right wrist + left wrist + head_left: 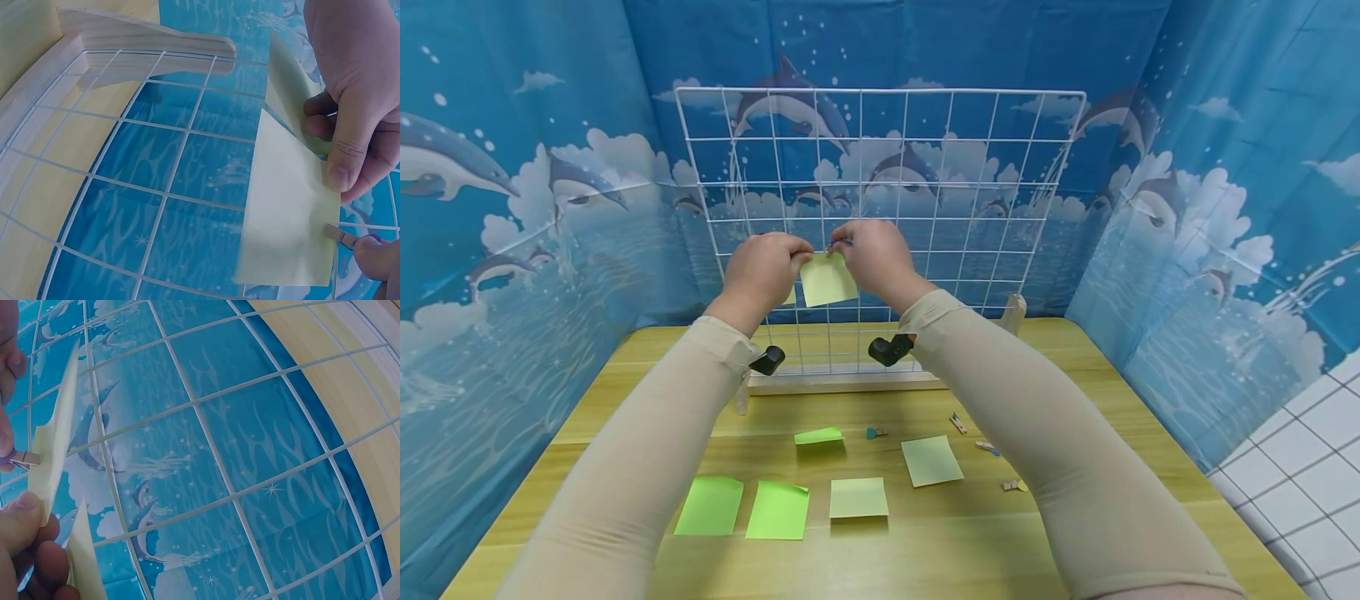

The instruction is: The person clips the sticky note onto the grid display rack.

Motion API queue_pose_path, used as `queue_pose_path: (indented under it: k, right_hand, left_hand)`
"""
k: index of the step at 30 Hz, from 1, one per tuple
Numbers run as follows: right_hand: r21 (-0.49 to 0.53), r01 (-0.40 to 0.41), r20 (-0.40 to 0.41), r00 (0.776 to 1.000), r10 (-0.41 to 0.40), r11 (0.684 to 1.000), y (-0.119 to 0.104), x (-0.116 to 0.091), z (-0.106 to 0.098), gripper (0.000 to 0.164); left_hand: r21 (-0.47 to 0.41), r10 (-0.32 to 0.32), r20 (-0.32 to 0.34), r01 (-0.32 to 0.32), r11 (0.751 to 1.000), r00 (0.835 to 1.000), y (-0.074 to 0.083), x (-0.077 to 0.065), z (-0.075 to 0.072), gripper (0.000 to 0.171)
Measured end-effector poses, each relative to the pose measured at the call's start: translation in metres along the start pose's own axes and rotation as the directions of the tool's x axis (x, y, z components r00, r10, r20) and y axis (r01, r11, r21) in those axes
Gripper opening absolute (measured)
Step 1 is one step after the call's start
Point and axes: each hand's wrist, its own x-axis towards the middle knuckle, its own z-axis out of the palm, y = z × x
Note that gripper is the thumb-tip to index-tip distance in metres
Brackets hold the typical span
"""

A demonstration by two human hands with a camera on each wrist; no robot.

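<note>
A pale yellow sticky note (827, 282) is held up against the white wire grid (880, 183). My left hand (766, 271) pinches its upper left corner between thumb and finger. A small wooden clothespin (28, 459) with a purple end is pinched in my right hand (874, 254). The clothespin's tip overlaps the top edge of the note, as the right wrist view shows. Just left of that note, a second pale yellow note (287, 81) hangs at the grid, partly hidden behind my left hand.
On the wooden table (700, 442) lie green notes (778, 510), pale yellow notes (931, 461) and several small clothespins, one with a teal end (876, 433). A wooden base (850, 382) carries the grid. Behind it hangs a blue dolphin curtain (925, 50).
</note>
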Motion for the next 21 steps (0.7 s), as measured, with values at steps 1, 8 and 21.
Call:
queue_pose_path:
  k: [1,8,21]
  right_hand:
    - [-0.007,0.003,0.001,1.0,-0.003,1.0,0.0,0.0,0.0005,0.028]
    - [-0.03,0.032,0.0,1.0,-0.032,0.999,0.0006,-0.0004,0.0045,0.032]
    - [-0.005,0.026,0.025,0.999,-0.026,1.0,-0.0008,-0.0016,0.0043,0.034]
  left_hand:
    - [-0.001,0.0,0.001,0.0,1.0,1.0,0.0002,-0.0001,-0.0002,0.029]
    - [-0.005,-0.001,0.01,0.001,1.0,1.0,0.0002,-0.0001,-0.0008,0.029]
    - [-0.005,0.005,0.005,-0.005,1.0,1.0,-0.0022,0.0004,0.0009,0.03]
